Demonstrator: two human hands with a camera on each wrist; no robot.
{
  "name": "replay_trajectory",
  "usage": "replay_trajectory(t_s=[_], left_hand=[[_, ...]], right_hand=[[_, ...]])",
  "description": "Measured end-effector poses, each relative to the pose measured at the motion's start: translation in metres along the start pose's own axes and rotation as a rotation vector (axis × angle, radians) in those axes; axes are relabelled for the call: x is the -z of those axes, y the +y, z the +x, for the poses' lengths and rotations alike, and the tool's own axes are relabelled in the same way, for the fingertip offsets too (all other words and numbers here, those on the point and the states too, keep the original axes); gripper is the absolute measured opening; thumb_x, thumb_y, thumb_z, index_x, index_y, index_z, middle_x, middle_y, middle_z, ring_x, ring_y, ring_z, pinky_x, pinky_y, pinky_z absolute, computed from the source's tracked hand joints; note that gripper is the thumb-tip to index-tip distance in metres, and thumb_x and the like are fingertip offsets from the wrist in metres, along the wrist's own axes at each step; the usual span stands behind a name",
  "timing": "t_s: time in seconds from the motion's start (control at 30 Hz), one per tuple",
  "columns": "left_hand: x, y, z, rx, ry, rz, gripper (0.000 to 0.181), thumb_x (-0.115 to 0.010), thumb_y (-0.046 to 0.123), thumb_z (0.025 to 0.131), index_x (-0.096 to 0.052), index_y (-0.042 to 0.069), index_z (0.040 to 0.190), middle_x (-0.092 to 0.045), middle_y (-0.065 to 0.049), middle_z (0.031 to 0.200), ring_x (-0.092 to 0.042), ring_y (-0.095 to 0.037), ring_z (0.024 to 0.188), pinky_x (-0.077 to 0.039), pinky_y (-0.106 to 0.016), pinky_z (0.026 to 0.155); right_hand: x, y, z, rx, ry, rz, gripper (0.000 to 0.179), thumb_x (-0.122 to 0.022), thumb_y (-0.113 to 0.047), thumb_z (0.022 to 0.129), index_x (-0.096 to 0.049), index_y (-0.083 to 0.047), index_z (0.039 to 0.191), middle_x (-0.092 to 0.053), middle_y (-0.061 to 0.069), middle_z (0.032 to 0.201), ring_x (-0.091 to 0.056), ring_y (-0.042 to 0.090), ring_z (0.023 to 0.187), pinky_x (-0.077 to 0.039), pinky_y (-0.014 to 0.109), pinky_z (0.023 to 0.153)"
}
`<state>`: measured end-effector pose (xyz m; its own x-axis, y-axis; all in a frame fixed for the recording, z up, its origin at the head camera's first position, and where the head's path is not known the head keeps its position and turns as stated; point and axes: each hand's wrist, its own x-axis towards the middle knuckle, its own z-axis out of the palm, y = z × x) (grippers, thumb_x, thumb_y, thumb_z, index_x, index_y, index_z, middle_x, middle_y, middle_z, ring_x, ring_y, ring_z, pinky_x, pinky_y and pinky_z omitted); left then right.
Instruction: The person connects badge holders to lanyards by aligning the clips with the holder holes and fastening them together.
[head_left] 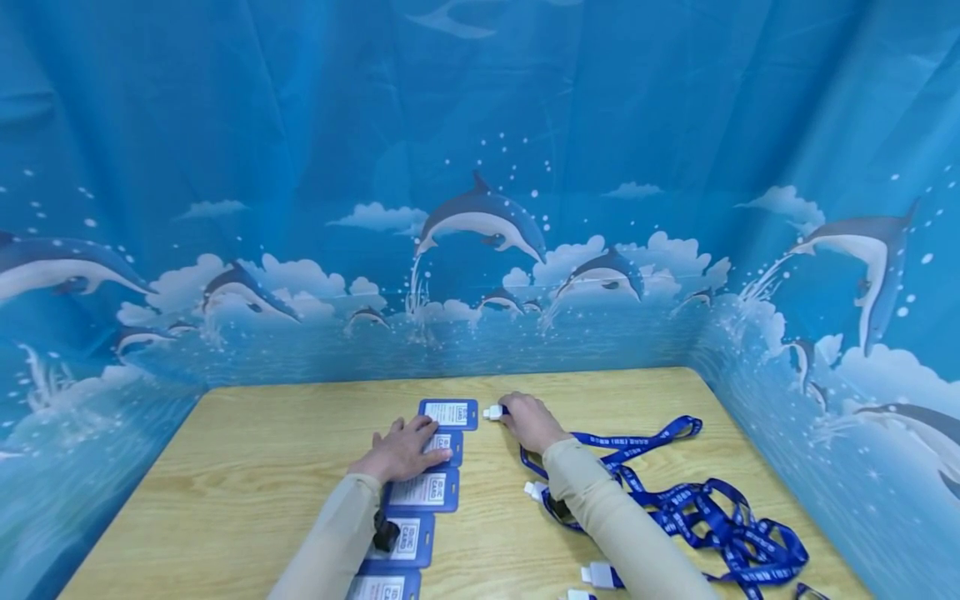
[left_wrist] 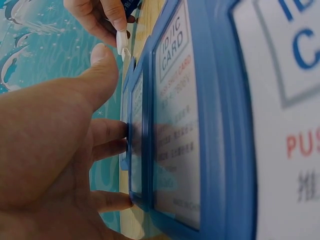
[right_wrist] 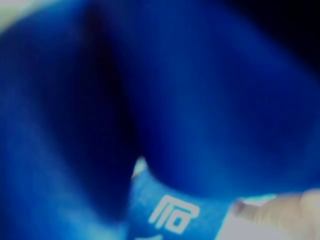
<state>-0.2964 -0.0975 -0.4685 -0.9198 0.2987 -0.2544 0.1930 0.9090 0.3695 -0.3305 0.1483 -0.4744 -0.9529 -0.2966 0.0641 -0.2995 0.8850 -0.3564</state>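
In the head view several blue-framed ID card holders lie in a column on the table. My left hand rests, fingers spread, on the second holder from the far end, its fingertips at the edge of the farthest holder. To the right of that farthest one, my right hand pinches a blue lanyard by its white plastic clip, which points left toward the holder's slotted end. The left wrist view shows the clip between thumb and fingers. Blurred blue strap fills most of the right wrist view.
Right of the holders, more blue lanyards lie in a tangled heap, partly beneath the right forearm. Their white clips point left. A dolphin-print curtain stands along the back and sides of the wooden table.
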Motion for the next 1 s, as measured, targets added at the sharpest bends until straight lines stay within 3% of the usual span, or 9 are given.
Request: replay_trajectory(t_s=[1.0], left_hand=[[0.0,-0.0019,0.0004,0.005,-0.014,-0.026,0.076,-0.05,0.061,0.099,-0.038,0.013,0.156,-0.025,-0.012,0.167,-0.014,-0.051,0.151,-0.009,-0.079,0.115]], right_hand=[[-0.003,0.0013,0.0028,0.006,0.008,0.0,0.024,-0.068,-0.014,0.098,-0.071,-0.005,0.12,-0.071,0.011,0.112,-0.068,0.027,0.106,-0.059,0.042,0.093]])
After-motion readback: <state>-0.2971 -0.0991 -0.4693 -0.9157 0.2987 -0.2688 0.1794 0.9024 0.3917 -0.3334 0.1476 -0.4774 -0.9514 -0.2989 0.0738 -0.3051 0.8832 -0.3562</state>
